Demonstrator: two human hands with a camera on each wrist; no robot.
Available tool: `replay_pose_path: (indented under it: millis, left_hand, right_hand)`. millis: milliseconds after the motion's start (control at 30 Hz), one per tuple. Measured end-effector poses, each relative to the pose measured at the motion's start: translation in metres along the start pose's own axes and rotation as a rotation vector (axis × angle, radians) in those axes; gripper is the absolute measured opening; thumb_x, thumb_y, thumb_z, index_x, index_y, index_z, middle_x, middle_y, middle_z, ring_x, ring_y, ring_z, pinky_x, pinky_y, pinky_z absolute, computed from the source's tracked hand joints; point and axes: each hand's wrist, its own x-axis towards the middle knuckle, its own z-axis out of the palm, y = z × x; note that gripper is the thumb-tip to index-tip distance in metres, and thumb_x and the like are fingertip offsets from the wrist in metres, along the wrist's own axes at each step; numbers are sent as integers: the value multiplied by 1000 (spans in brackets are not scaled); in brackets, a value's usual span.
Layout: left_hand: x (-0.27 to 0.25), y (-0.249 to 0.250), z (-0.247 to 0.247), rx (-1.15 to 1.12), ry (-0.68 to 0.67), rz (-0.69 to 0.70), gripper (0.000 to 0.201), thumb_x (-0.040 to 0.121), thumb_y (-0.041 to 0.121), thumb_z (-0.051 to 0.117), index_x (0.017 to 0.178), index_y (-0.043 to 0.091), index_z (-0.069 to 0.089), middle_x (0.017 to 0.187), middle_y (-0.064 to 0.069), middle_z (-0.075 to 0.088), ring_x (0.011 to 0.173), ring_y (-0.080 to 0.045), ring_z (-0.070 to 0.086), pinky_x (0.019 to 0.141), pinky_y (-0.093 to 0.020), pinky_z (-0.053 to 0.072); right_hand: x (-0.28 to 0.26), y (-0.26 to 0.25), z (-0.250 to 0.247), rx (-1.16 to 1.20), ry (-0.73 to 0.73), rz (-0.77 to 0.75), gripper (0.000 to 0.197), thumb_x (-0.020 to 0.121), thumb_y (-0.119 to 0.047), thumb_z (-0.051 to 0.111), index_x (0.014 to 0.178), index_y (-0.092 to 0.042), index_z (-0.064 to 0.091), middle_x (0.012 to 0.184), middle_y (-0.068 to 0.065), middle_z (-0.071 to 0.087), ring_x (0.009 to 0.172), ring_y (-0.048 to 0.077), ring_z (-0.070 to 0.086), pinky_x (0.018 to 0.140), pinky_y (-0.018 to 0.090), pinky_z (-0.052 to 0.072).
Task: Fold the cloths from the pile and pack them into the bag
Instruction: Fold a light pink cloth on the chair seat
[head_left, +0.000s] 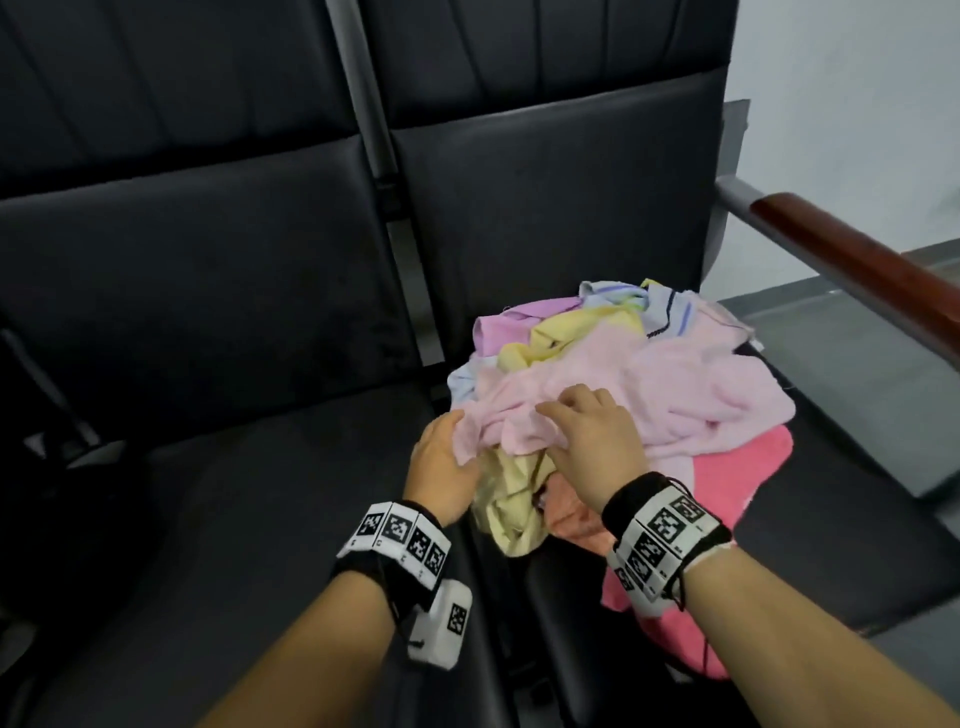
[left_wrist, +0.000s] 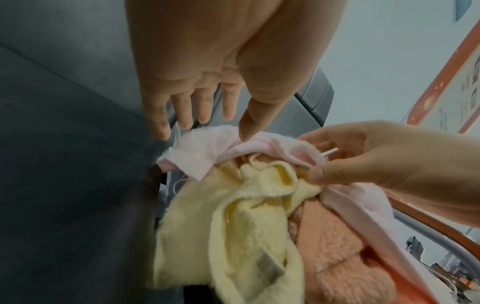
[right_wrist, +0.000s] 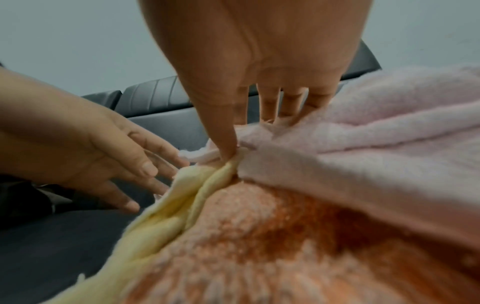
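Observation:
A loose pile of cloths lies on the right seat (head_left: 831, 519) of a black bench. Topmost is a pale pink cloth (head_left: 675, 384); a crumpled yellow cloth (head_left: 514, 499) and a coral fleece cloth (head_left: 727, 467) lie under it at the near side. My right hand (head_left: 587, 431) rests on the pink cloth and pinches a fold at its near edge (right_wrist: 259, 148) between thumb and fingers. My left hand (head_left: 441, 462) is at the pile's left edge with its fingers (left_wrist: 202, 111) straight. Its thumb touches the pink cloth's corner (left_wrist: 207, 148), above the yellow cloth (left_wrist: 233, 216).
The left seat (head_left: 234, 519) is bare black cushion, with a dark, indistinct shape (head_left: 52, 467) at its far left. A grey metal post (head_left: 374, 130) divides the two backrests. A wooden armrest (head_left: 857, 260) runs along the right side, with grey floor beyond it.

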Motion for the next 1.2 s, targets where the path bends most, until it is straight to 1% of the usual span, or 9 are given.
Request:
replay_pose_path:
  millis: [167, 300, 500, 600, 767, 867, 1033, 1133, 1200]
  left_hand:
    - [13, -6, 21, 38, -18, -84, 42, 82, 9, 60, 123, 20, 58, 116, -5, 67, 106, -31, 63, 91, -40, 52]
    - [10, -7, 26, 15, 108, -75, 12, 90, 6, 58, 98, 8, 67, 91, -9, 71, 88, -31, 66, 76, -35, 52]
    - [-15, 15, -19, -210, 193, 27, 24, 89, 4, 51, 76, 20, 63, 70, 4, 63, 61, -6, 53, 57, -22, 41]
    - [-39, 36, -53, -257, 154, 119, 24, 89, 2, 47, 74, 15, 62, 70, 5, 60, 64, -9, 51, 60, -25, 41]
    - [-92, 60, -117, -214, 72, 278, 27, 89, -1, 43, 70, 15, 55, 68, 5, 53, 65, -9, 47, 61, -27, 39]
    - [-128, 60, -158, -195, 50, 333, 30, 87, -1, 43, 69, 18, 56, 67, 6, 55, 65, -8, 49, 62, -27, 41]
    - [-182, 29, -228, -203, 134, 296, 17, 82, 11, 51, 74, 23, 60, 72, 5, 61, 69, -10, 56, 65, -31, 47]
    - [-213, -3, -259, -134, 208, 294, 19, 71, 14, 61, 83, 29, 61, 85, 7, 67, 76, -8, 62, 67, -22, 50]
    - [-230, -26, -276, -64, 258, 299, 24, 77, 6, 61, 85, 28, 61, 86, 11, 66, 77, -5, 61, 66, -15, 47]
  right_hand:
    - [-1, 9, -8, 171, 14, -9, 18, 84, -15, 63, 98, -17, 74, 94, 6, 62, 93, 31, 54, 75, 40, 45]
    - [-12, 9, -20, 260, 11, 35, 14, 77, -13, 61, 88, -14, 70, 86, 4, 63, 87, 29, 56, 70, 39, 44]
    - [-37, -9, -47, 156, -253, 101, 15, 76, -33, 61, 85, -21, 65, 87, -2, 66, 86, 24, 62, 72, 33, 51]
    - [-49, -37, -66, 201, -178, 60, 16, 83, -38, 59, 90, -25, 65, 88, -6, 64, 87, 21, 62, 75, 36, 52]
    - [-59, -96, -104, 282, 84, -247, 35, 84, -19, 68, 119, -20, 64, 116, 1, 56, 105, 21, 51, 90, 37, 45]
    - [-67, -140, -115, 261, 87, -367, 21, 86, -18, 68, 107, -16, 71, 108, 1, 63, 100, 22, 55, 90, 40, 43]
    - [-86, -210, -114, 429, 115, -441, 1, 86, -20, 68, 86, -20, 68, 81, -8, 64, 77, 10, 58, 70, 28, 45]
    - [-94, -250, -105, 524, 94, -477, 8, 86, -25, 70, 81, -22, 65, 73, -11, 60, 71, 4, 55, 64, 23, 43]
    - [-100, -272, -94, 574, 44, -481, 10, 84, -27, 72, 78, -25, 64, 69, -12, 59, 67, 3, 55, 60, 19, 41]
